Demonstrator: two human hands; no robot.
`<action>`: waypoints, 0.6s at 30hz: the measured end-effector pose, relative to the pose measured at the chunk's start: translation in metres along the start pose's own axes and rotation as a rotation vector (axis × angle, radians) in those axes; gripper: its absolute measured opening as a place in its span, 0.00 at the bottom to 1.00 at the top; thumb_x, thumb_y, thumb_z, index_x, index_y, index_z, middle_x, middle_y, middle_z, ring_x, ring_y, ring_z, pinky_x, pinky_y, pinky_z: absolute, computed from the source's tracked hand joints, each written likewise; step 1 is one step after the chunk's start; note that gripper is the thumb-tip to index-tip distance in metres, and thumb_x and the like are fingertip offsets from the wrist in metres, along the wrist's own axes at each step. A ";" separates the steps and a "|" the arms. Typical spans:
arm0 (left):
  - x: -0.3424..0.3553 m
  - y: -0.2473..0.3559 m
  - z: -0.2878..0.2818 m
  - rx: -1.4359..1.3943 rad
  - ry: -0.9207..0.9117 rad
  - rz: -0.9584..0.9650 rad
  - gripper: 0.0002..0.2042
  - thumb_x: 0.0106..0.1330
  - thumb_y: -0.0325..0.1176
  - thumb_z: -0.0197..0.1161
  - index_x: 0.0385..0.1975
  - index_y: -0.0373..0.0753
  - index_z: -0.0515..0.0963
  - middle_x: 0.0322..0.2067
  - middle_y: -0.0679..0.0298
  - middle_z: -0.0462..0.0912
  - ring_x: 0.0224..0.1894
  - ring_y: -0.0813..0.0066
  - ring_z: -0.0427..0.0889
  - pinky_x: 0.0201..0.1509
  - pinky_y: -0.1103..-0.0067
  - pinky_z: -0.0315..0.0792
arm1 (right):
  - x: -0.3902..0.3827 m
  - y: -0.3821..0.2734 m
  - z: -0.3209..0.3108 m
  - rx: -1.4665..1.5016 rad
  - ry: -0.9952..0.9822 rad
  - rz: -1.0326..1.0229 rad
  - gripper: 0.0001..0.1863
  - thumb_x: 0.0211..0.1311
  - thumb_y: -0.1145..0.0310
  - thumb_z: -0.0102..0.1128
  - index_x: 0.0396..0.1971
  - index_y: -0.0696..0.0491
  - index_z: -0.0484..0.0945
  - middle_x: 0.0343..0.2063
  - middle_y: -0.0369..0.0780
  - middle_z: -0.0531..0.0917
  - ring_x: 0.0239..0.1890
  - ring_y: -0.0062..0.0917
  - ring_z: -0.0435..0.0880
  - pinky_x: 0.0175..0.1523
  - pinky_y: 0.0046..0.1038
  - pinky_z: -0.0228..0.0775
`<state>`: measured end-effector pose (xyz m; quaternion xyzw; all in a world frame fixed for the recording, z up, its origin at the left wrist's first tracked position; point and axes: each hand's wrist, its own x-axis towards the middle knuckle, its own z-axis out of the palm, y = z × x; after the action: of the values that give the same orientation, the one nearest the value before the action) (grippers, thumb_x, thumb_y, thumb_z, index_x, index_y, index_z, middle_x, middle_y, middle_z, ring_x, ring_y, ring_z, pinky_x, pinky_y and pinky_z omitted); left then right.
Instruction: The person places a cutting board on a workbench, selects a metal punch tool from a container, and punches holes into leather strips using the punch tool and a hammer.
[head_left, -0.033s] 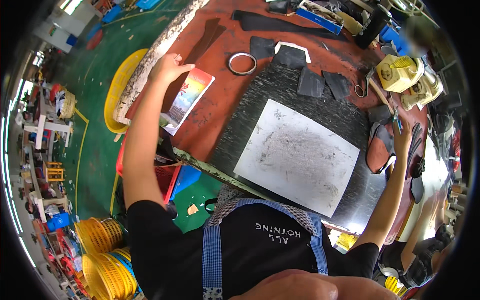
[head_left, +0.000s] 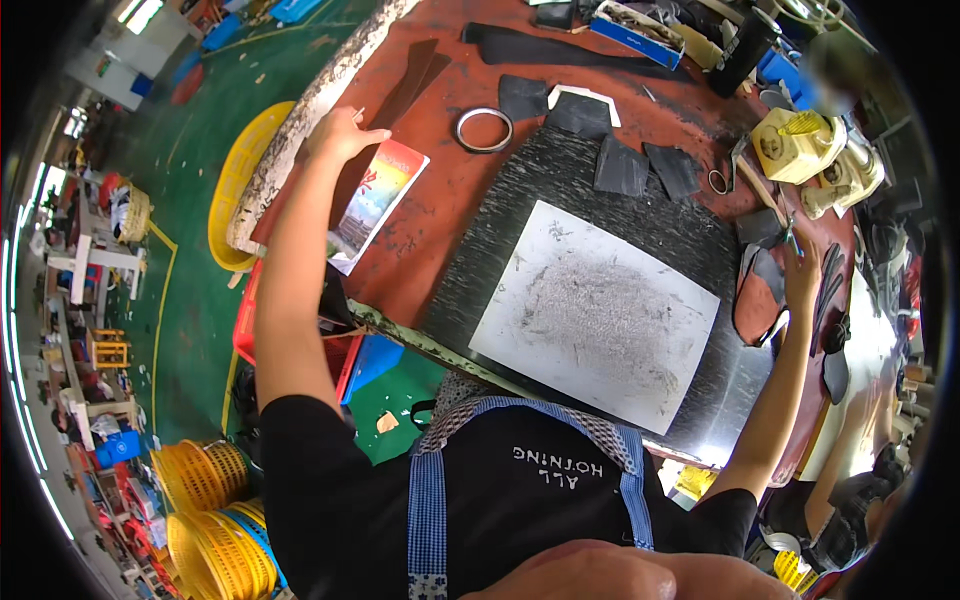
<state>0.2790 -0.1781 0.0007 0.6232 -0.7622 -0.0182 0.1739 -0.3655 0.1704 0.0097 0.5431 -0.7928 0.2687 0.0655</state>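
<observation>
At the table's left edge, my left hand (head_left: 338,138) lies over dark brown strips (head_left: 414,82), thumb stretched out to the right and apart from the curled fingers. Nothing shows between them. Below the thumb, beside the strips, is a colourful printed booklet (head_left: 378,200). On the far right, my right hand (head_left: 803,272) is closed around a slim tool (head_left: 794,240) with a blue part; its exact kind is too small to tell. Next to this hand are a dark block (head_left: 761,228) and a shoe-sole-shaped brown and black piece (head_left: 758,305).
A scuffed white board (head_left: 600,315) lies on a black mat (head_left: 465,275) before me. Beyond are a tape roll (head_left: 484,130), black pieces (head_left: 622,166), scissors (head_left: 722,180) and a cream machine (head_left: 800,146). A yellow basket (head_left: 232,200) stands left of the table.
My left forearm has shifted slightly to the right, while the hand stays at nearly the same place. My right hand is almost unmoved.
</observation>
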 end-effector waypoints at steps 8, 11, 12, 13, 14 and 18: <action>0.055 -0.050 0.049 -0.323 -0.356 0.059 0.20 0.44 0.44 0.73 0.33 0.35 0.83 0.25 0.61 0.84 0.27 0.72 0.81 0.35 0.75 0.72 | -0.045 -0.115 -0.013 0.177 -0.025 -0.051 0.19 0.57 0.73 0.60 0.50 0.54 0.76 0.51 0.42 0.77 0.53 0.32 0.76 0.55 0.30 0.67; 0.056 0.016 0.001 -0.643 -0.477 0.045 0.18 0.54 0.43 0.70 0.38 0.36 0.81 0.32 0.67 0.82 0.34 0.79 0.78 0.41 0.79 0.69 | -0.043 -0.149 -0.006 0.305 -0.100 -0.086 0.20 0.55 0.72 0.63 0.49 0.55 0.76 0.51 0.42 0.77 0.54 0.31 0.76 0.57 0.30 0.66; 0.052 0.033 -0.028 -0.726 -0.507 -0.065 0.23 0.55 0.44 0.70 0.46 0.35 0.77 0.38 0.68 0.81 0.40 0.79 0.78 0.46 0.79 0.68 | -0.036 -0.171 -0.004 0.376 -0.139 -0.137 0.20 0.54 0.71 0.65 0.49 0.55 0.77 0.51 0.42 0.77 0.54 0.31 0.75 0.57 0.30 0.66; 0.034 0.057 -0.047 -1.011 -0.347 -0.100 0.24 0.58 0.42 0.68 0.50 0.35 0.74 0.41 0.66 0.81 0.42 0.76 0.79 0.48 0.78 0.71 | -0.029 -0.197 -0.001 0.371 -0.158 -0.251 0.24 0.53 0.67 0.67 0.50 0.58 0.75 0.51 0.44 0.77 0.54 0.31 0.75 0.58 0.29 0.65; 0.044 0.058 -0.055 -1.315 -0.508 -0.194 0.20 0.61 0.36 0.66 0.50 0.36 0.73 0.44 0.65 0.80 0.48 0.75 0.78 0.53 0.77 0.71 | -0.027 -0.214 0.010 0.577 -0.184 -0.265 0.29 0.52 0.62 0.69 0.52 0.60 0.73 0.52 0.46 0.76 0.56 0.34 0.74 0.61 0.30 0.63; -0.006 0.133 -0.079 -2.144 -0.732 -0.120 0.16 0.69 0.35 0.54 0.53 0.34 0.71 0.51 0.55 0.76 0.53 0.62 0.76 0.60 0.65 0.70 | -0.008 -0.288 0.049 0.713 -0.151 -0.447 0.55 0.42 0.40 0.70 0.63 0.60 0.58 0.62 0.53 0.63 0.66 0.42 0.59 0.69 0.39 0.51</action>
<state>0.1776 -0.1279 0.1060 0.1456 -0.3275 -0.8512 0.3835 -0.0946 0.0759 0.0675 0.7084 -0.5156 0.4647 -0.1283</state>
